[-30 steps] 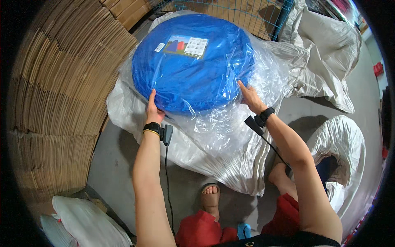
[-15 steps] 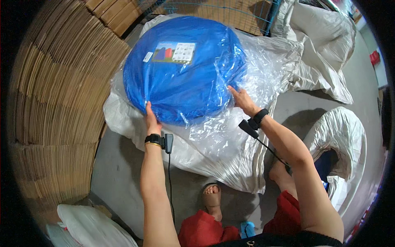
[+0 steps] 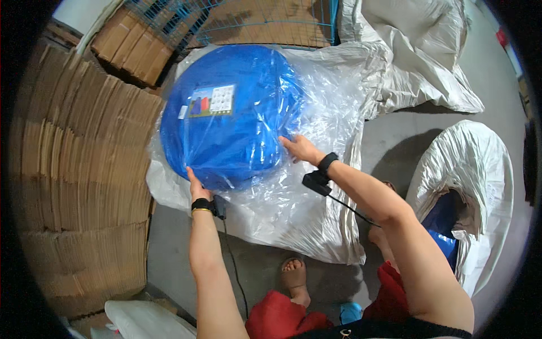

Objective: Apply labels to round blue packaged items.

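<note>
A large round blue bag (image 3: 248, 133), with a picture label (image 3: 212, 101) on its top, lies inside clear plastic wrap (image 3: 330, 107). Beneath it a white woven sack (image 3: 339, 240) is spread over the floor. My left hand (image 3: 199, 185) grips the bag's near left edge, thumb on top and the other fingers mostly out of sight below. At the right edge, my right hand (image 3: 304, 149) pinches the bag through the plastic. Both wrists carry black straps with small cabled devices.
Stacked flat cardboard (image 3: 84, 186) forms a wall at my left. Behind the bag stands a blue wire cage (image 3: 271, 22) with cardboard. White sacks lie at the back right (image 3: 412, 51) and near right (image 3: 423, 169), the nearer holding something blue. Another white bag (image 3: 144, 319) sits at lower left.
The blue bag has come down lower and looks smaller, with both hands still on its edges. The whole view has also shifted, so the cage and sacks appear further left.
</note>
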Demonstrator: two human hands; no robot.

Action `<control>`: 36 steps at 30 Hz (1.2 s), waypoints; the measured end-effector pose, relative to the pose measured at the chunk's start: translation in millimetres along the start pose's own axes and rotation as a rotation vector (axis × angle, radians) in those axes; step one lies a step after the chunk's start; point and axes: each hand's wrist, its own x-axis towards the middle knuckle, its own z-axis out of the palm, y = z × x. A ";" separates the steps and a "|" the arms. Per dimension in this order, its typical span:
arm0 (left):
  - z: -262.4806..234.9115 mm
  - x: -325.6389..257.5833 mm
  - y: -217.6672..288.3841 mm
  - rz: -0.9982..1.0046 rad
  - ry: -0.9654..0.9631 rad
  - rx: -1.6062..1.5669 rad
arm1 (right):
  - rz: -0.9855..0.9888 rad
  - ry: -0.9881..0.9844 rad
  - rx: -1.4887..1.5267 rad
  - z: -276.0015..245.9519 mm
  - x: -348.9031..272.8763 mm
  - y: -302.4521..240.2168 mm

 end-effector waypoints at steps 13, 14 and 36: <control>-42.7 -146.4 8.9 0.061 -0.150 0.121 | -0.098 -0.081 0.277 -121.5 -345.0 -50.3; -45.1 -176.3 10.0 0.145 -0.200 0.155 | -0.121 0.020 0.280 -127.6 -381.5 -48.1; -20.4 -557.0 -69.9 0.409 -0.726 0.539 | 0.378 0.721 1.321 -58.0 -562.8 339.3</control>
